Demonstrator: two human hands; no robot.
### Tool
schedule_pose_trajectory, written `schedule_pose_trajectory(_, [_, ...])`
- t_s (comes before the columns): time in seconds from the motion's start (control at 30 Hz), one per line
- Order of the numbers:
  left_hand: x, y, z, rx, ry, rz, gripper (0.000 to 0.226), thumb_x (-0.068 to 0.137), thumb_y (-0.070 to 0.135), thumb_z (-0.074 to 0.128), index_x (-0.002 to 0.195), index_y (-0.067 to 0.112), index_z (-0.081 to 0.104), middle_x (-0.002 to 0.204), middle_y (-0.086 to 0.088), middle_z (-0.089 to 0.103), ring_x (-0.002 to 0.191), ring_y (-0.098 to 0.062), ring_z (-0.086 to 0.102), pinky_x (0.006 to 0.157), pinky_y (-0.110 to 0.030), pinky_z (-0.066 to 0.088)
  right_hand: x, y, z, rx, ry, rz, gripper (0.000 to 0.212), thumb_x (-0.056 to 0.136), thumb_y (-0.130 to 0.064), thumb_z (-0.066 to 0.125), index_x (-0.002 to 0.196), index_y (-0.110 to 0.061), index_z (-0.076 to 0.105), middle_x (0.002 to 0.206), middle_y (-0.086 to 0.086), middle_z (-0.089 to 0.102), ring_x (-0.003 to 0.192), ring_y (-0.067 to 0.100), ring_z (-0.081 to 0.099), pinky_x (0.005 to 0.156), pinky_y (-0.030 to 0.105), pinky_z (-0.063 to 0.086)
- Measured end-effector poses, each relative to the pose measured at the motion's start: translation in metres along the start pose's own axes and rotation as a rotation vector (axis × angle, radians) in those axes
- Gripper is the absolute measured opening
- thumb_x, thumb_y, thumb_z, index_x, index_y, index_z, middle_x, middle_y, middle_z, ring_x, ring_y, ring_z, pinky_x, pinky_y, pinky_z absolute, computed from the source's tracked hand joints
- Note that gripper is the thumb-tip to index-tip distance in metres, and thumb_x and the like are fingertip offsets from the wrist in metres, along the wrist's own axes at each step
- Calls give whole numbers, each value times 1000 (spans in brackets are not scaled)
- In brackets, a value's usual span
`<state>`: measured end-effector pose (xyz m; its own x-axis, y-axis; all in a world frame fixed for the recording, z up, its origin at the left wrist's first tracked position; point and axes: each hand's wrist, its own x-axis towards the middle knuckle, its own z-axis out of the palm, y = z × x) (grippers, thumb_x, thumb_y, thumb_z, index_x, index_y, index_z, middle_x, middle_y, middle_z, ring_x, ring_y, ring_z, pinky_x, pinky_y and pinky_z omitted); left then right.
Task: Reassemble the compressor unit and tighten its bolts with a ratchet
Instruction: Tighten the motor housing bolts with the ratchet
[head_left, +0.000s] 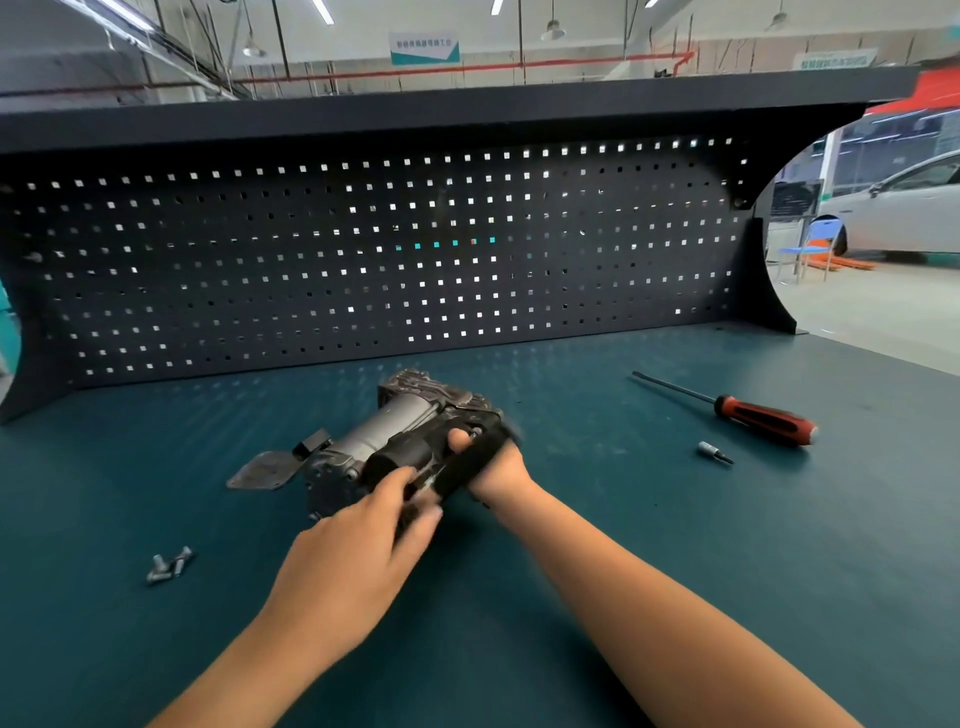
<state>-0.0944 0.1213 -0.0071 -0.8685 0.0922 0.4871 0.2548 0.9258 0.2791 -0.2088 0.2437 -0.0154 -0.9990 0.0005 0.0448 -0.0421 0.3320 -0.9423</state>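
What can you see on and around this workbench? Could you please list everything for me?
compressor unit: one, grey and black, middle of the bench
bolts: small loose cluster, silver, front left of the bench; exact count unclear
screwdriver: one, red and black handle, right side of the bench
socket bit: one, silver, just in front of the screwdriver
bench: one, teal top
pegboard: one, dark, behind the bench
chair: one, blue, far right background
car: one, white, far right background
left hand: grips the compressor unit's near end
right hand: grips its right side, thumb on top
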Motion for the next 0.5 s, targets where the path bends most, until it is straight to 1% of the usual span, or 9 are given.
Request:
schedule_pose_trajectory(0.03, [2,-2,4,-196,-24,-95,40,94,48,32,128,28,42,91,10,68,82,-11,66,73,-29,48,0,0,1,20,11,10,32,94,-26,44,66,-11,43,68,3,47,61,20,45,55,27,36])
schedule_pose_trajectory(0.1, [8,-1,5,-657,-78,-306,25,98,38,35,110,23,50,66,1,69,59,-12,67,59,-23,47,-1,2,2,62,34,38,35,93,-26,43,62,-12,39,62,2,43,54,17,39,48,26,29])
schedule_pose_trajectory(0.17, [11,3,3,-1044,-119,-529,22,99,35,36,99,18,50,54,-3,65,46,-15,62,46,-21,45,-1,2,4,99,35,40,36,94,-26,43,61,-13,39,60,1,42,52,16,37,47,26,27])
schedule_pose_trajectory(0.23, [12,6,1,-1287,-124,-656,25,99,35,39,94,13,50,49,-4,60,39,-15,56,38,-20,45,-1,1,3,108,32,35,37,94,-26,43,60,-13,39,60,2,43,52,16,38,47,26,28])
schedule_pose_trajectory(0.27, [12,6,-1,-1322,-126,-675,25,98,33,40,93,11,51,49,-3,59,37,-14,54,37,-20,45,-1,1,2,107,30,31,37,93,-27,43,59,-13,40,60,2,43,52,17,38,49,27,29])
schedule_pose_trajectory(0.33, [11,5,-1,-1176,-94,-590,18,98,29,42,94,13,50,50,1,57,39,-12,53,43,-23,46,0,1,1,70,21,25,37,92,-31,43,60,-13,41,66,4,48,58,21,43,54,28,35])
schedule_pose_trajectory(0.4, [7,-1,-1,-803,3,-330,6,96,28,45,93,24,45,57,5,58,48,-11,57,58,-30,48,0,1,-1,-11,21,19,40,92,-38,43,60,-14,42,73,5,51,70,25,49,66,32,44])
schedule_pose_trajectory(0.43, [5,-3,-1,-589,39,-187,7,94,32,46,91,30,41,63,8,57,56,-10,59,61,-30,46,0,2,-2,-49,26,4,41,92,-41,42,61,-14,45,76,5,53,75,25,51,72,34,47])
schedule_pose_trajectory(0.5, [0,-3,-6,-230,64,17,15,91,37,50,94,38,35,79,18,53,70,-12,60,59,-26,42,1,2,-3,-108,37,-27,44,93,-45,43,66,-12,54,80,6,57,78,24,55,70,30,46])
